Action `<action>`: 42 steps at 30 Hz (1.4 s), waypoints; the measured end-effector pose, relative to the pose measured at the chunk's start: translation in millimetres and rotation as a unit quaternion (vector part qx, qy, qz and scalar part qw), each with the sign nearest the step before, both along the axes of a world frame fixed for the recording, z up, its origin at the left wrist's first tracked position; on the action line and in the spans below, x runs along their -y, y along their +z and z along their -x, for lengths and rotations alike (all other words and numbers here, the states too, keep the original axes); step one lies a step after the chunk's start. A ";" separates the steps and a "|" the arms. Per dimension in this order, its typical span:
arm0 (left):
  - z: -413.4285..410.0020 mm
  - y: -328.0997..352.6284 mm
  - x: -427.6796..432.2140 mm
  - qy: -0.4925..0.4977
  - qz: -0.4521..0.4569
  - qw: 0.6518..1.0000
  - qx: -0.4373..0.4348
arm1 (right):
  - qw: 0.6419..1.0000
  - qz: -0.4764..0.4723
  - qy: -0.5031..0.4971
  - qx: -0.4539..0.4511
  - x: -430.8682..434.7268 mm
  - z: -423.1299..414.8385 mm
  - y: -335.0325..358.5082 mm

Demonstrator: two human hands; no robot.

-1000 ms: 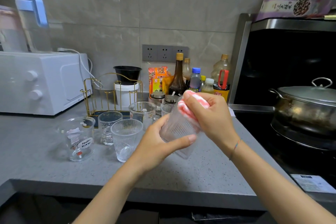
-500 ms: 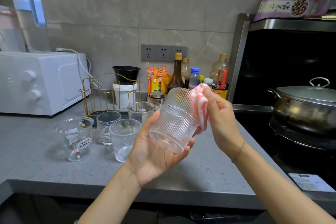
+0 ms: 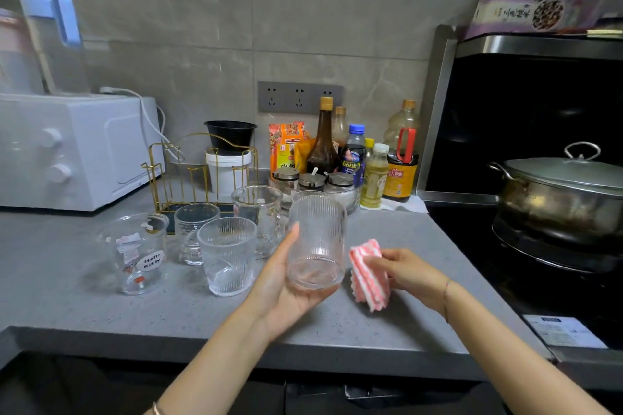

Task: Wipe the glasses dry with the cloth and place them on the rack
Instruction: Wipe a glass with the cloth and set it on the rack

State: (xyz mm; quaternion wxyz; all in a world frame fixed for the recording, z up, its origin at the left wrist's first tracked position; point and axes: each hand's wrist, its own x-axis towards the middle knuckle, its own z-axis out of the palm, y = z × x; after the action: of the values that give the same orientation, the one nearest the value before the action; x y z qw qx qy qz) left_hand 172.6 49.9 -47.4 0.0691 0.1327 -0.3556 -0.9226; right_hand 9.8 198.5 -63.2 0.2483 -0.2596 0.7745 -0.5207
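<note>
**Ribbed glass in the left hand, cloth in the right, both over the front of the surface**

The left hand [image 3: 286,295] holds a ribbed glass [image 3: 317,242] upright above the grey surface [image 3: 67,286], closer to its front edge than to its back one. The base of the glass sits in the palm, the thumb lies up along its left wall, and the fingers [image 3: 325,291] curl round the bottom from behind. The mouth of the glass faces up.

The right hand [image 3: 413,271] is just to the right of the glass. Its fingers pinch a folded pink-and-white striped cloth [image 3: 369,274], which hangs down from the grip. The cloth is close beside the glass and does not touch it.

The gold wire rack [image 3: 167,212] stands near the back edge of the surface, left of the middle, beside a white oven [image 3: 77,152] in the back left corner. No glass hangs on its prongs.

Four more glasses stand upright in front of the rack:
- A printed glass [image 3: 135,253] is furthest left.
- A small glass [image 3: 195,232] stands next to it.
- A second ribbed glass [image 3: 229,256] is the nearest of them to the front edge.
- A glass mug [image 3: 259,219] stands behind that one.

The rim of another glass shows behind the held one, mostly hidden. Sauce bottles [image 3: 323,141] and lidded jars line the back edge to the right of the rack. A lidded steel pot [image 3: 566,192] sits on the stove beyond the right edge of the surface
</note>
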 end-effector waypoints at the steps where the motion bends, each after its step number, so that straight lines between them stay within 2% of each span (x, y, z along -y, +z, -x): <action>1: 1.8 -2.2 -1.6 -0.002 -0.001 1.000 0.008 | 0.999 -0.019 -0.008 -0.031 -0.6 1.0 -6.1; 4: 7.6 -5.4 -8.2 -0.008 0.010 0.999 0.031 | 0.989 -0.051 -0.046 -0.132 -2.3 5.6 -20.1; 7: 11.3 -6.1 -13.5 0.002 0.012 0.999 0.044 | 0.977 -0.097 -0.081 -0.174 -6.3 12.2 -26.8; 10: 13.5 -2.1 -16.7 0.012 -0.002 0.999 0.038 | 0.945 -0.161 -0.135 -0.249 -9.6 12.5 -22.6; 11: 14.6 -0.9 -16.8 0.017 -0.003 0.999 0.030 | 0.936 -0.148 -0.153 -0.282 -9.5 10.1 -19.4; 13: 16.1 5.1 -16.6 0.026 0.004 1.000 0.012 | 0.928 -0.026 -0.170 -0.329 -7.0 -3.5 -4.6; 15: 16.4 13.4 -14.5 0.031 0.023 0.999 -0.011 | 0.923 0.132 -0.149 -0.329 -1.2 -28.0 19.9; 17: 16.8 23.3 -10.0 0.031 0.025 0.998 -0.038 | 0.920 0.217 -0.089 -0.313 4.1 -55.4 43.2; 21: 10.5 46.7 0.4 0.045 -0.018 0.995 -0.084 | 0.909 0.215 0.013 -0.356 21.1 -88.7 66.1; 24: -0.6 65.2 12.0 0.053 -0.001 0.993 -0.110 | 0.882 0.219 0.016 -0.418 47.4 -98.1 78.5; 26: -8.4 75.2 23.2 0.052 0.018 0.992 -0.116 | 0.871 0.242 0.008 -0.427 66.9 -103.1 89.5; 31: -28.8 99.5 65.0 0.095 0.032 0.989 -0.107 | 0.868 0.263 0.018 -0.420 119.2 -107.4 124.0; 36: -44.3 112.8 133.6 0.125 0.114 0.984 -0.060 | 0.889 0.257 0.030 -0.378 178.7 -104.3 152.4; 39: -57.5 114.8 179.2 0.215 0.224 0.950 -0.024 | 0.898 0.251 0.023 -0.360 210.1 -94.6 163.8; 40: -62.9 113.3 194.8 0.263 0.287 0.921 -0.001 | 0.900 0.246 0.023 -0.360 220.0 -91.1 166.5; 42: -72.9 102.1 232.7 0.361 0.444 0.818 0.061 | 0.904 0.236 0.020 -0.355 241.4 -83.3 172.0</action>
State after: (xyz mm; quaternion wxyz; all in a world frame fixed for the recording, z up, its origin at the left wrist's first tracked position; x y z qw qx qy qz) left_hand 245.5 -182.8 54.7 0.4270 0.2627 -0.6566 -0.5635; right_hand 93.1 -43.0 108.8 -0.1015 -0.4936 0.6609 -0.5561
